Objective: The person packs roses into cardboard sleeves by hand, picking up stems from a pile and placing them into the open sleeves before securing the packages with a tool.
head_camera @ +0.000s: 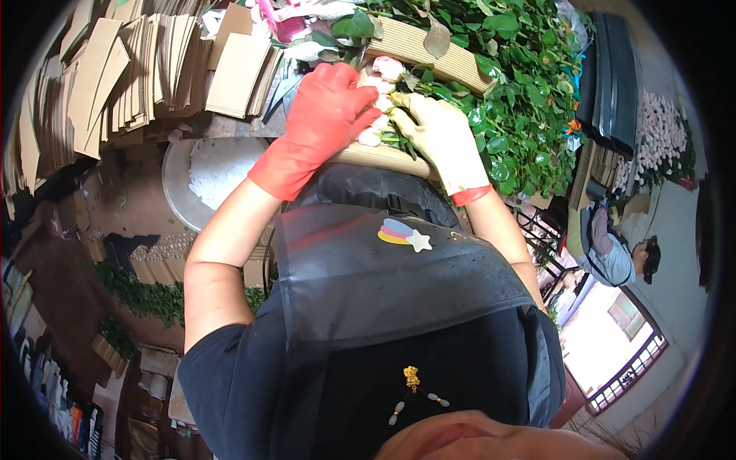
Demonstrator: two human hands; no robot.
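Pale pink roses [387, 69] lie in a short row between two strips of corrugated cardboard [434, 52], their leafy stems pointing right. My left hand [330, 109], in a red rubber glove, grips blooms from the left, fingertips on the petals. From the right, my right hand [434, 135], in a pale yellow glove with a red cuff, holds the flowers just below the heads with thumb and fingers. Its lower fingers are partly hidden. The nearer cardboard strip [382, 158] runs below both hands, beside my dark apron [397, 276].
Stacked cardboard pieces [167, 69] stand at the upper left. Leafy stems [517, 103] pile up at the right. A round metal basin [172, 184] with white pieces is below the table edge. Another person [609, 247] is at far right, near many pink flowers [661, 138].
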